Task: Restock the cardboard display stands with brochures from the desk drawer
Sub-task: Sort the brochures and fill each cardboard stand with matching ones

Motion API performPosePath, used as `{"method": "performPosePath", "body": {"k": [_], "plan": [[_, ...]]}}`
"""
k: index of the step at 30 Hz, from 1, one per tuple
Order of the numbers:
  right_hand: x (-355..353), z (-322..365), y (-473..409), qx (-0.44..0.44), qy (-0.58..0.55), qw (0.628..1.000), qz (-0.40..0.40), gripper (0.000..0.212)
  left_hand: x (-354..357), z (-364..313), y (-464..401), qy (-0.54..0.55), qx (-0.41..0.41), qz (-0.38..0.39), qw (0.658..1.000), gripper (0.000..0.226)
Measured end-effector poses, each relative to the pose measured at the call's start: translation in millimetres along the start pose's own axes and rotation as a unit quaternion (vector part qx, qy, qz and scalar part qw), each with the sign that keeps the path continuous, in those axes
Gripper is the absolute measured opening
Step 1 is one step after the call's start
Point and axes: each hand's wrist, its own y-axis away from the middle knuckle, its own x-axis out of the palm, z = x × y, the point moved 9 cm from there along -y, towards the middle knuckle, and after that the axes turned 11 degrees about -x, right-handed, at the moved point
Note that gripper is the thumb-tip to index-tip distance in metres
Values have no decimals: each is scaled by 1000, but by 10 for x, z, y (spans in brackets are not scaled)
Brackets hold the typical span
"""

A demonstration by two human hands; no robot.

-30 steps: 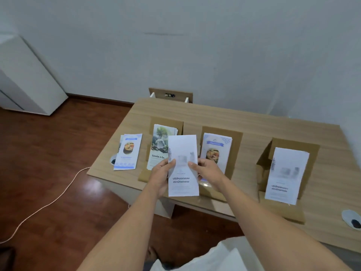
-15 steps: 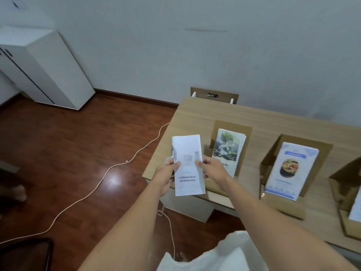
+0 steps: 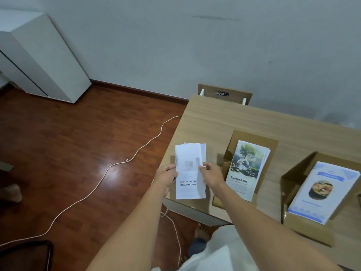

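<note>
I hold a small stack of white brochures (image 3: 188, 184) with dark Thai lettering above the desk's left front corner. My left hand (image 3: 166, 177) grips its left edge, and my right hand (image 3: 212, 176) pinches the right edge, where the sheets fan apart slightly. To the right, a cardboard display stand (image 3: 259, 141) holds tree-picture brochures (image 3: 245, 169). Further right, a second cardboard stand (image 3: 298, 222) holds blue-bordered food brochures (image 3: 322, 192).
The wooden desk (image 3: 224, 118) stands against the white wall, with a chair back (image 3: 224, 92) behind it. A white cable (image 3: 109, 169) trails over the dark wood floor. A white cabinet (image 3: 43, 55) stands at far left. A dark chair frame (image 3: 39, 251) sits at bottom left.
The view has swung left, so the stands now sit further right and the third stand is out of view. The stack in my hands has fanned open at its right edge.
</note>
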Motion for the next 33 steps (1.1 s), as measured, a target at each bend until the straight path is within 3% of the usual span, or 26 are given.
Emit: {"method": "performPosePath", "body": {"k": [4, 10, 14, 19, 23, 28, 33], "plan": [[-61, 1, -237, 3, 15, 999, -36, 9, 66, -183, -227, -38, 4, -31, 999, 35], [22, -38, -384, 27, 74, 996, -41, 24, 187, -213, -573, -103, -10, -74, 992, 28], [75, -90, -471, 40, 193, 978, -63, 8, 222, -173, -680, -175, -10, -100, 979, 24], [106, -131, -430, 59, 251, 960, -111, 46, 174, -248, -710, -262, 23, -154, 952, 34], [193, -195, -482, 88, 252, 959, -98, 57, 267, -224, -807, -255, 13, -121, 959, 40], [151, -315, -464, 163, 154, 965, -135, 55, 370, -110, -936, -234, -31, -31, 971, 22], [284, -499, -517, 167, 38, 980, -102, 13, 370, -52, -833, -166, -43, 29, 985, 29]]}}
